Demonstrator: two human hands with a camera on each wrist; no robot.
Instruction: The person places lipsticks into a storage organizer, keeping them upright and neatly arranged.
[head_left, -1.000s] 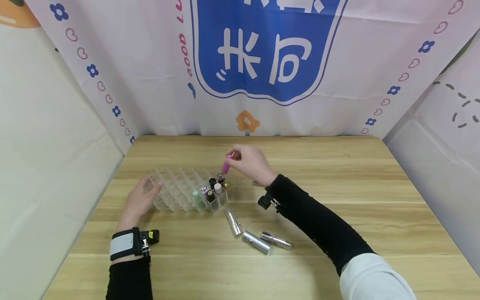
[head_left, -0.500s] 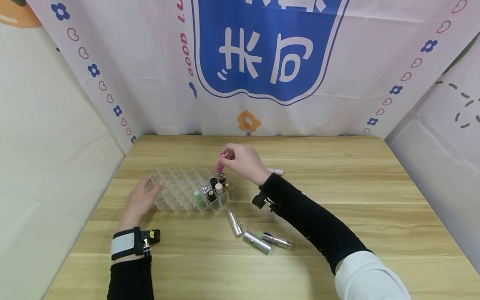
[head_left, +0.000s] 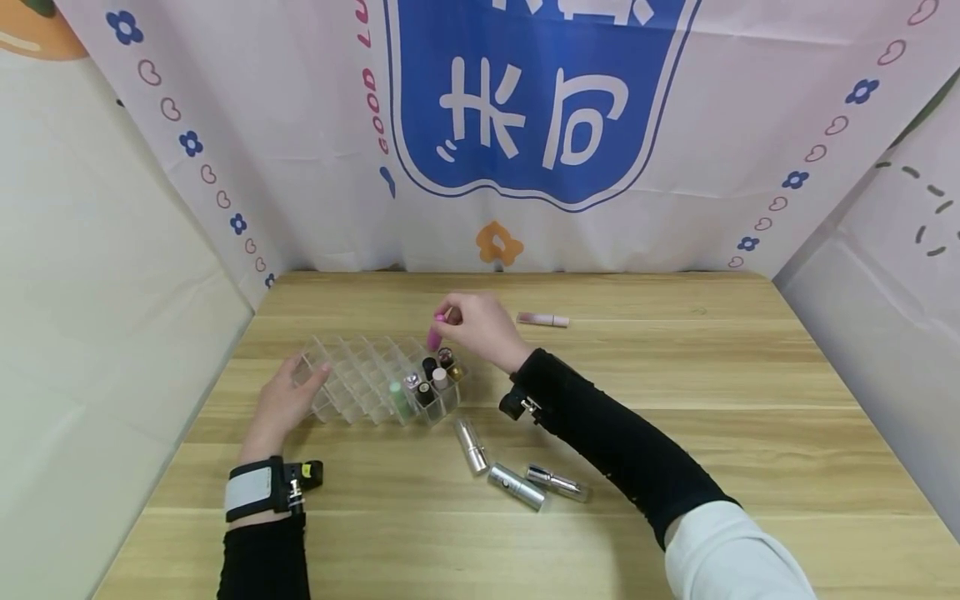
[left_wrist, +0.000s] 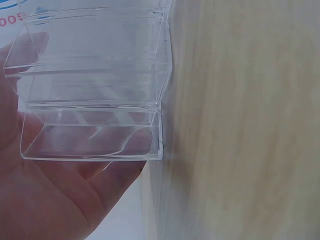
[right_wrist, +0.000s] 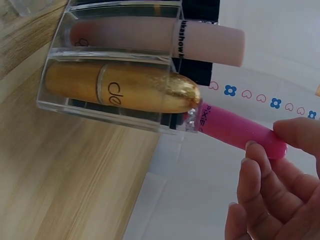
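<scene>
A clear acrylic lipstick organizer (head_left: pixel 352 379) stands on the left half of the table. My left hand (head_left: pixel 285 396) grips its left end, thumb at the near side; in the left wrist view the palm (left_wrist: pixel 55 200) lies behind the clear wall. Between thumb and fingertips, my right hand (head_left: pixel 483 329) pinches a bright pink lip gloss tube (right_wrist: pixel 240 131) by its cap end. The tube hangs upright over the organizer's back right part; its lower end is hidden behind a gold lipstick (right_wrist: pixel 125 90). Beside that one sits a pale pink lip gloss (right_wrist: pixel 150 40) in its own compartment.
Several silver lipsticks lie in front of the organizer, among them one silver tube (head_left: pixel 517 487). A pale pink lip gloss tube (head_left: pixel 543 320) lies behind the right forearm. A green-capped tube (head_left: pixel 400 398) stands in a middle compartment. A printed curtain (head_left: pixel 322 217) hangs behind the table.
My right hand has moved slightly left with the pink tube, which has come lower over the organizer's back row. The lying pale pink tube has come into view. My left hand stays put.
</scene>
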